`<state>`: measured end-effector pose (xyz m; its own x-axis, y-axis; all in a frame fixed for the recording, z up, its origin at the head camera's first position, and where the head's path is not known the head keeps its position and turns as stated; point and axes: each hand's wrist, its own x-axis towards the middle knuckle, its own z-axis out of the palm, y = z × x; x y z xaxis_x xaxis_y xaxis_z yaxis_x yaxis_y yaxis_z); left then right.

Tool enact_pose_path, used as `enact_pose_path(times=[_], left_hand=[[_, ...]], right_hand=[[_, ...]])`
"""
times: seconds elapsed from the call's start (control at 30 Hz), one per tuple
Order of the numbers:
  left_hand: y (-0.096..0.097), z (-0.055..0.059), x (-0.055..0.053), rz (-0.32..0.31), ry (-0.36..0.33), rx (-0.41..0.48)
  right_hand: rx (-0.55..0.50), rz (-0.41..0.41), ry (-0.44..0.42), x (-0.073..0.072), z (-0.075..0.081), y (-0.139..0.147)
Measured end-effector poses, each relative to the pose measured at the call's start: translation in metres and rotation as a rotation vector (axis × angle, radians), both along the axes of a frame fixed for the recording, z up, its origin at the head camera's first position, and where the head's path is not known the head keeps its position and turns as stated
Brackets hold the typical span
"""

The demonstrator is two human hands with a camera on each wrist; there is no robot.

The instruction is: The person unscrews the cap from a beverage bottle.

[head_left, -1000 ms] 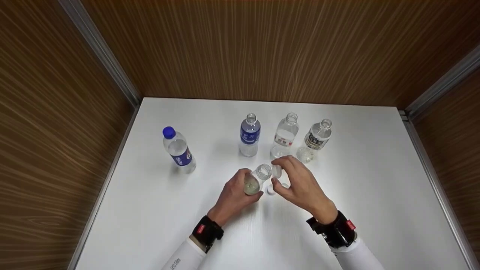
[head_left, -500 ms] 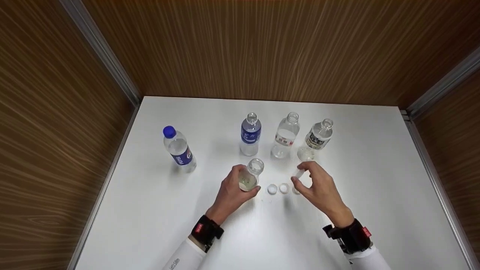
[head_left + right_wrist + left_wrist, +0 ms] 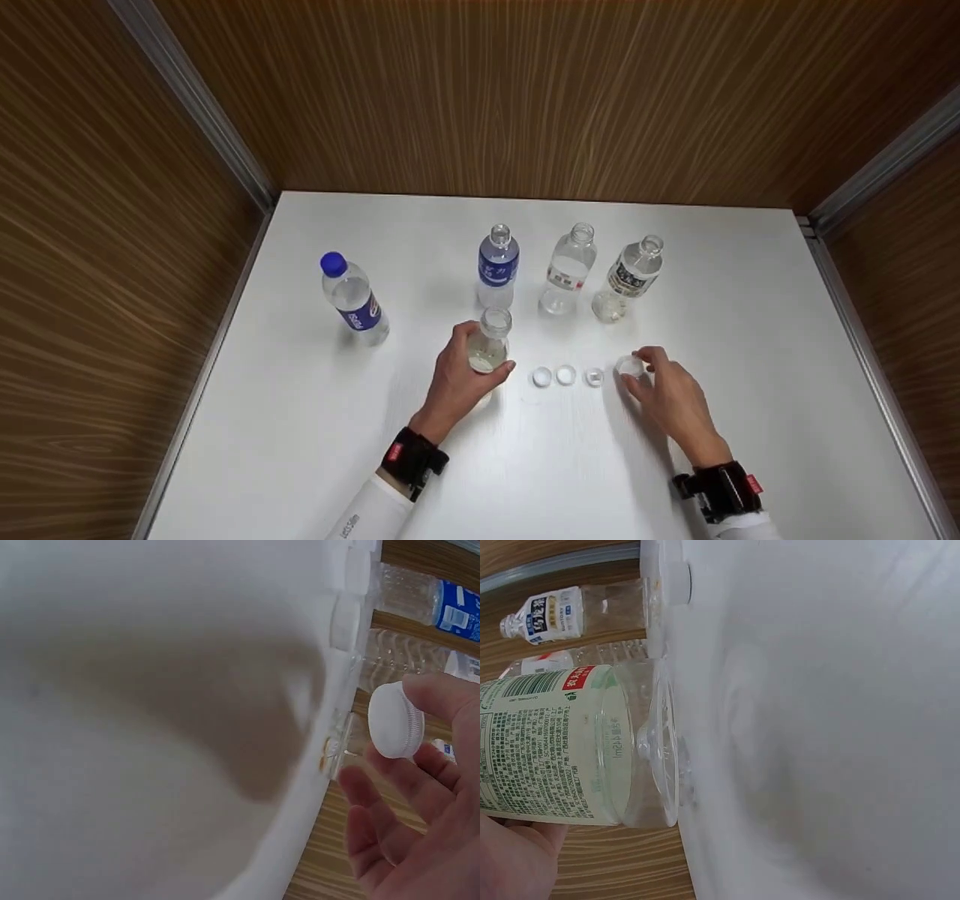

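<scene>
My left hand (image 3: 460,382) grips an uncapped clear bottle (image 3: 487,346) round its side. In the left wrist view this bottle (image 3: 547,742) shows a pale green label with dense print, and its bottom stands off the table. My right hand (image 3: 675,397) pinches a white bottle cap (image 3: 628,367) between thumb and fingers. Seen from the right wrist, the cap (image 3: 395,721) has a ribbed edge and is held above the tabletop. Left of it three white caps lie in a row: one cap (image 3: 541,376), a second cap (image 3: 565,375) and a third cap (image 3: 594,377).
Behind the hands stand three uncapped bottles: a blue-labelled bottle (image 3: 498,270), a bottle with a white and red label (image 3: 568,270) and a black-and-white-labelled bottle (image 3: 628,277). A blue-capped Pepsi bottle (image 3: 356,300) stands left. Wood-grain panels (image 3: 487,97) border the white table (image 3: 525,472).
My right hand has carried the cap away from the bottle's mouth, rightward and down past the row of caps. My left hand has shifted the bottle slightly left and turned it more upright.
</scene>
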<state>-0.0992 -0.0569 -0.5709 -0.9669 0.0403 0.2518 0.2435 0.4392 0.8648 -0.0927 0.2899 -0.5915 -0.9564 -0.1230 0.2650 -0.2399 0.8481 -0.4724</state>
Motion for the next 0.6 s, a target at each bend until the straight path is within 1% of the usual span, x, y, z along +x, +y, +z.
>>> enact_pose_path(times=[0.1, 0.17, 0.27, 0.37, 0.6], left_hand=[[0.0000, 0.0000, -0.0024, 0.001, 0.003, 0.020], [-0.0004, -0.0001, -0.0042, 0.000, 0.010, 0.020], [-0.0009, -0.0001, -0.0060, 0.004, 0.015, 0.014], [-0.0018, -0.0005, -0.0066, 0.008, -0.002, 0.016], [-0.0050, -0.0032, -0.0044, 0.017, -0.025, 0.014]], right_hand=[[0.049, -0.026, -0.062, 0.0014, -0.0028, 0.0054], [0.070, -0.031, -0.083, 0.0010, -0.0026, 0.0070], [0.090, -0.026, -0.090, -0.0001, -0.0020, 0.0073], [0.113, -0.017, -0.098, -0.0006, -0.0024, 0.0062], [0.136, 0.000, -0.140, -0.0005, -0.0051, 0.0035]])
